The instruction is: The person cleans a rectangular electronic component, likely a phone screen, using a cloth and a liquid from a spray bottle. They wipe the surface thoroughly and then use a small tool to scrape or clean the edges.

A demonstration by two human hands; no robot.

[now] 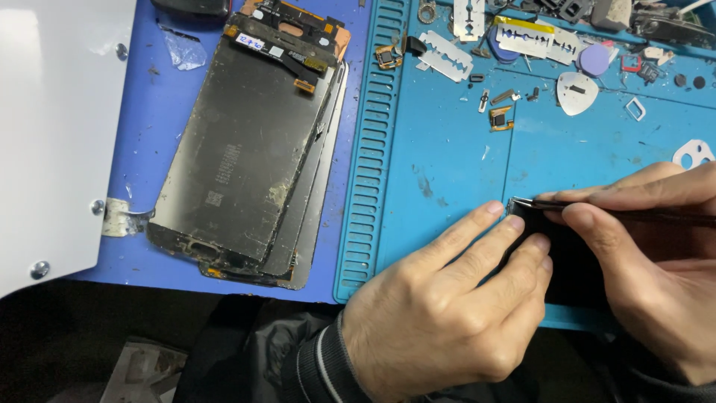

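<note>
While your left hand (440,298) presses the thin black phone part (559,261) flat near the mat's (447,149) front edge, your right hand (656,246) pinches tweezers (597,209) at its corner; it looks light, stiff, fragile, so hold its edges.

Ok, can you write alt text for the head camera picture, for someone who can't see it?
Two hands work on a dark phone part on a blue mat: the left hand steadies it, the right hand holds tweezers at its corner. Stacked phone screens lie to the left, razor blades above.
</note>
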